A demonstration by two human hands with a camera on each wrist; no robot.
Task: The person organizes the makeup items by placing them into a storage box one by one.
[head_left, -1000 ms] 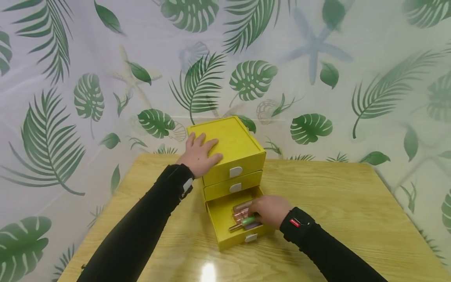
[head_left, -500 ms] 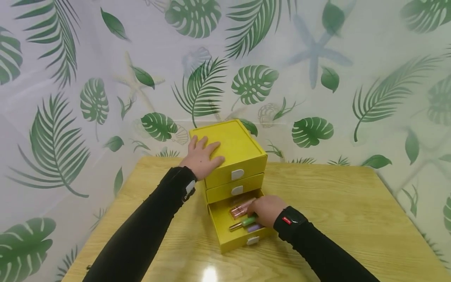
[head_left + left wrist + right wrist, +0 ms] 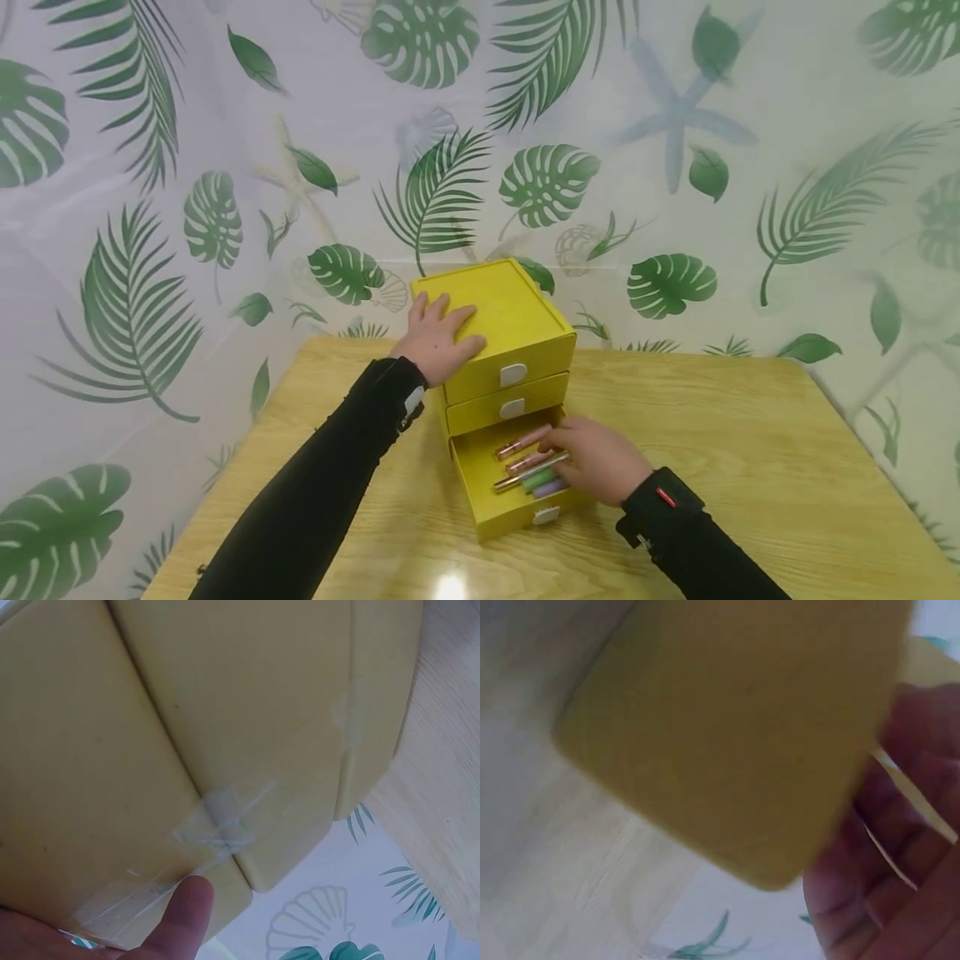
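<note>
A yellow drawer box (image 3: 510, 300) with white tab handles stands on the table, its bottom drawer (image 3: 480, 525) pulled out. My left hand (image 3: 438, 342) rests with spread fingers on the box's top left edge; in the left wrist view a fingertip (image 3: 193, 896) lies against the taped yellow side. Over the open drawer, my right hand (image 3: 603, 458) pinches one end of a slim metallic tube (image 3: 525, 473). Below and beside it lie a green tube (image 3: 538, 479), a purple tube (image 3: 551, 487) and pink tubes (image 3: 522, 442). In the right wrist view, curled fingers (image 3: 922, 772) reach past the drawer's side.
The wooden table (image 3: 712, 442) extends on both sides of the box. Behind it hangs a white leaf-print backdrop (image 3: 465, 100). The two upper drawers (image 3: 540, 354) are closed. A small dark object (image 3: 201, 570) lies near the table's left edge.
My right hand has shifted among the tubes, and the slim metallic tube now lies across the green one at its fingers. The pink tubes have spread apart. My left hand stays on the box.
</note>
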